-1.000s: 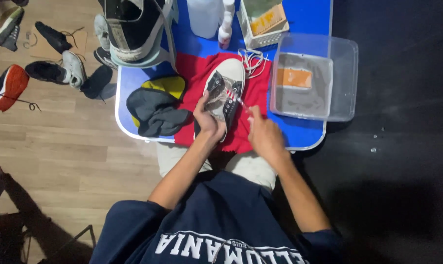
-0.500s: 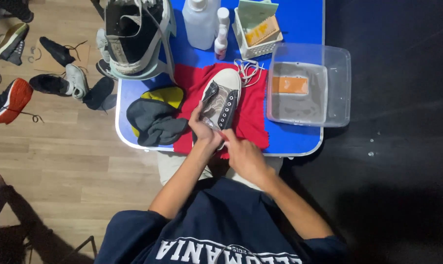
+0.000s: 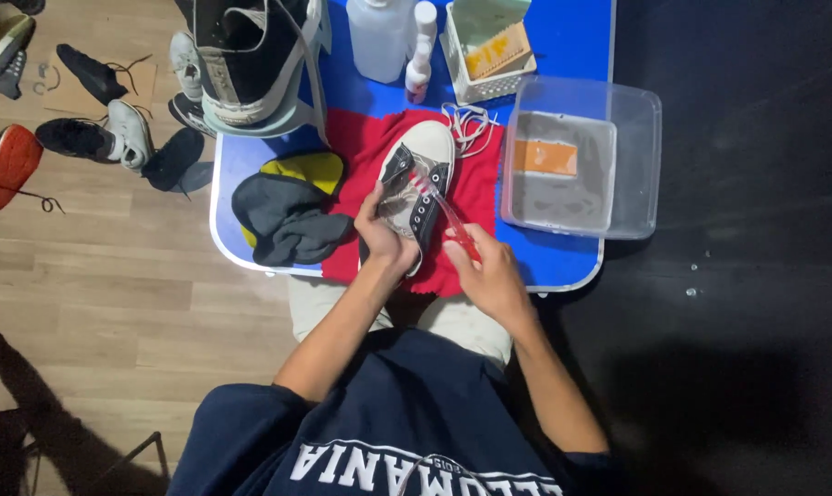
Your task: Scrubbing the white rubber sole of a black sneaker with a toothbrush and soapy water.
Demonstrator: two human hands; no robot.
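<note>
Nearest the camera, the person's dark blue shirt fills the bottom edge, its white lettering cut off by the frame, and both forearms reach out over light trousers to the blue desk (image 3: 563, 262). The left hand (image 3: 386, 241) is closed around the near end of a black and white sneaker (image 3: 416, 188), whose heel is hidden under the fingers. The right hand (image 3: 489, 271), just right of it, is curled shut on a thin red-handled brush (image 3: 444, 213) whose far tip rests on the shoe's lace area; the bristles are too small to make out. The sneaker lies on a red cloth (image 3: 476, 188) spread over the middle of the desk, toe pointing far. Left of it sits a dark grey rag (image 3: 283, 216) over something yellow, mostly covered. Right of the cloth stands a clear plastic tub (image 3: 632, 165) with an orange rectangular piece lying in it. Loose white laces (image 3: 466, 124) lie just beyond the toe. At the far edge, a large black high-top shoe (image 3: 251, 55) is cut off at the top, beside a white bottle (image 3: 379, 37), a small spray bottle (image 3: 421, 55) and a white basket (image 3: 489, 78) holding an orange and pale green packet. On the wooden floor (image 3: 113, 285) to the left lie several scattered shoes (image 3: 104, 138).
</note>
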